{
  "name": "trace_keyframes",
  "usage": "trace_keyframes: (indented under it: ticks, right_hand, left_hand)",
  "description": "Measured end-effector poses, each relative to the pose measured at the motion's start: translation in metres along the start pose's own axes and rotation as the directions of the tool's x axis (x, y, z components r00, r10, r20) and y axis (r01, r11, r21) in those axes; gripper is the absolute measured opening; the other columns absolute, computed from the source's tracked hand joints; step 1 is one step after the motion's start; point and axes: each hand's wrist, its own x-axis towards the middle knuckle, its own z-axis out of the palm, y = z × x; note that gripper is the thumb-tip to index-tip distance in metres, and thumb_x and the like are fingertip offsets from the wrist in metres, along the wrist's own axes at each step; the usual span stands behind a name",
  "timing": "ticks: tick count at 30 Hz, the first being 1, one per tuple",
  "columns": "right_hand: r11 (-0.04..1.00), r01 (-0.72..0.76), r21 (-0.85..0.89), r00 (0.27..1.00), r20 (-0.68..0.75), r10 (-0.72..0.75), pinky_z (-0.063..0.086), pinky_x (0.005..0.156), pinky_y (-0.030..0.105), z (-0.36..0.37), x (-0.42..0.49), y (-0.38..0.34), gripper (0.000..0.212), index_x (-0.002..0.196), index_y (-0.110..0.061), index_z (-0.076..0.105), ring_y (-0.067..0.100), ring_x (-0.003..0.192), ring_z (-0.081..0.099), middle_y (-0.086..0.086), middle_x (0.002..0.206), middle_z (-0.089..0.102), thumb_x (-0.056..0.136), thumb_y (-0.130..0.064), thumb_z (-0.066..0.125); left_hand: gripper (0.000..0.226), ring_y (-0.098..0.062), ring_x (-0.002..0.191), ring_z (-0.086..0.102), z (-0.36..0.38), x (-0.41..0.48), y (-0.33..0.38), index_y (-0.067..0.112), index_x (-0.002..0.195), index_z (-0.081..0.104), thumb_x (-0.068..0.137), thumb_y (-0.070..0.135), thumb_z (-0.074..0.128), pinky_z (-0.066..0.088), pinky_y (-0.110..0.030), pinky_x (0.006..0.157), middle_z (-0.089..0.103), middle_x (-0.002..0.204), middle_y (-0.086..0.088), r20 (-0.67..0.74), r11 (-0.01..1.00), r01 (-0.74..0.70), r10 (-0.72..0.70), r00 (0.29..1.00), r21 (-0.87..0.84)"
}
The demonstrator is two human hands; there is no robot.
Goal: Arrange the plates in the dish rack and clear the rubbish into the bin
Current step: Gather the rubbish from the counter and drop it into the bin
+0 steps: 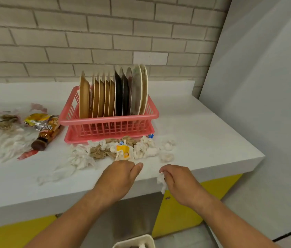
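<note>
A white tabletop (203,126) runs along a wall of pale brick (105,33), ending at the right against a plain grey-white panel (266,86); below its front edge show yellow cabinet fronts (176,213) with a steel panel (132,215) between them. A pink dish rack (109,120) stands near the back on a matching pink tray, filled with plates (114,93) set upright on edge: tan ones to the left, dark ones in the middle, pale ones to the right. Just in front of the rack lies a heap of rubbish (123,149): crumpled white tissues, brown paper and a yellow-and-white wrapper. To the left lie more tissues, a brown bottle (47,135) on its side and a foil snack wrapper (35,119). The left hand (121,176) hovers over the front edge of the tabletop, close to the heap, its grip loosely curled and holding nothing visible. The right hand (178,179) is just off the front edge, its grip pinching a crumpled white tissue (161,181) that hangs from the fingers. At the bottom of the view, below the arms, the rim of a pale bin (135,241) shows, with white scraps inside.
</note>
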Motion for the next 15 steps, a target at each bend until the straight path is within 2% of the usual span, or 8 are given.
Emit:
trace_keyframes:
  ticks: [4,7,9,11,12,14,15]
  right_hand:
    - [1.000,0.019,0.021,1.000,0.024,-0.020,0.041,0.071,0.017,0.030,-0.029,0.009,0.024,0.085,-0.017,0.059,0.010,0.077,0.055,-0.001,0.086,0.064,0.097,-0.018,0.039]
    - [0.999,-0.036,0.019,0.999,0.028,0.035,0.043,0.071,0.029,0.052,-0.048,0.014,0.022,0.079,-0.019,0.056,0.016,0.080,0.054,0.000,0.085,0.061,0.096,-0.024,0.042]
    - [0.995,-0.086,0.057,0.996,0.017,0.085,0.041,0.066,0.031,0.066,-0.062,0.017,0.024,0.076,-0.022,0.052,0.017,0.076,0.054,-0.001,0.081,0.059,0.093,-0.037,0.048]
    - [0.983,-0.165,0.085,0.986,0.027,0.163,0.036,0.054,0.025,0.082,-0.074,0.021,0.031,0.072,-0.029,0.045,0.011,0.069,0.052,-0.007,0.076,0.055,0.084,-0.055,0.056]
    - [0.974,-0.209,0.085,0.977,0.044,0.206,0.033,0.050,0.022,0.093,-0.078,0.024,0.035,0.070,-0.031,0.042,0.008,0.065,0.050,-0.009,0.075,0.053,0.081,-0.058,0.060]
    - [0.948,-0.307,0.086,0.950,0.080,0.301,0.039,0.045,0.022,0.117,-0.084,0.035,0.035,0.069,-0.030,0.040,0.008,0.062,0.052,-0.008,0.075,0.053,0.082,-0.050,0.065]
    - [0.926,-0.361,0.110,0.931,0.102,0.350,0.047,0.046,0.028,0.131,-0.086,0.042,0.033,0.069,-0.030,0.040,0.013,0.063,0.056,-0.004,0.076,0.054,0.085,-0.042,0.066]
  left_hand:
    - [0.049,-0.013,0.063,0.046,0.026,-0.036,-0.003,0.024,0.059,0.042,0.097,0.052,0.030,0.035,-0.033,0.061,0.046,0.061,0.006,0.022,0.998,0.042,-0.043,0.999,0.048]
    - [0.048,-0.015,0.062,0.046,0.045,-0.061,-0.009,0.023,0.058,0.041,0.097,0.050,0.031,0.033,-0.031,0.060,0.046,0.061,0.006,0.079,0.996,0.050,-0.056,0.995,0.073]
    - [0.048,-0.013,0.059,0.046,0.056,-0.076,-0.012,0.023,0.058,0.042,0.096,0.050,0.031,0.031,-0.031,0.057,0.046,0.061,0.007,0.108,0.994,0.085,-0.093,0.990,0.076]
    - [0.047,-0.010,0.058,0.046,0.068,-0.088,-0.016,0.025,0.059,0.043,0.096,0.051,0.031,0.031,-0.030,0.054,0.047,0.061,0.008,0.131,0.990,0.116,-0.125,0.983,0.079]
    - [0.046,-0.009,0.058,0.046,0.074,-0.093,-0.019,0.025,0.060,0.043,0.096,0.051,0.032,0.030,-0.029,0.053,0.047,0.062,0.008,0.142,0.989,0.121,-0.133,0.981,0.089]
    - [0.045,-0.010,0.059,0.047,0.089,-0.102,-0.029,0.025,0.061,0.044,0.097,0.050,0.032,0.031,-0.028,0.053,0.048,0.064,0.007,0.177,0.985,0.127,-0.146,0.973,0.117]
    - [0.045,-0.010,0.060,0.048,0.099,-0.105,-0.035,0.025,0.063,0.045,0.097,0.050,0.031,0.033,-0.028,0.053,0.049,0.065,0.007,0.204,0.982,0.137,-0.161,0.966,0.127]
